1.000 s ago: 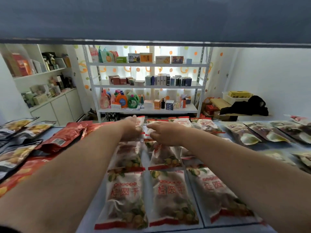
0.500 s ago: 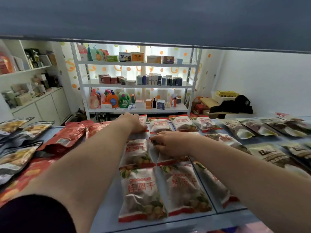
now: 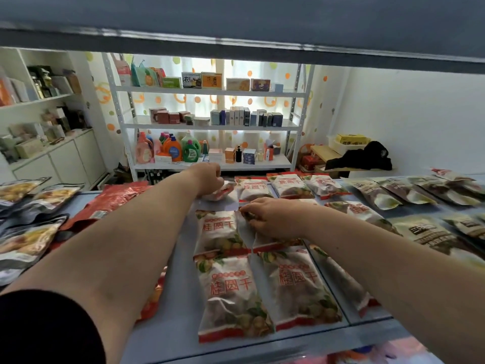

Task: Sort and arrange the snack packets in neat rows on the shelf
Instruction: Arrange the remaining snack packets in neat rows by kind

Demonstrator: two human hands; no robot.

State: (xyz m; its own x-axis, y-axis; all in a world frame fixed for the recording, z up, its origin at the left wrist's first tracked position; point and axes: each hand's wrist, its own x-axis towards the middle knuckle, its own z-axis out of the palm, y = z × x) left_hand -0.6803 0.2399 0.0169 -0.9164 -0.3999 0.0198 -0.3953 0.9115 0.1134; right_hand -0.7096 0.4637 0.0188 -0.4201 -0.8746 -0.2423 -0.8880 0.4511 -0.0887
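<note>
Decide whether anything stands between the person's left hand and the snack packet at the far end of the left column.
Nothing visible does: the left hand grips the white, red-trimmed plastic snack packet directly, at the back of the pale blue shelf.

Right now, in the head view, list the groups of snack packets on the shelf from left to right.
Dark packets with yellow snacks → red foil packets → white packets with red lettering → brown packets with dark lettering.

Glossy plastic snack packets [image 3: 228,292], smooth matt shelf [image 3: 168,334], crinkled shiny red foil packets [image 3: 115,198]
</note>
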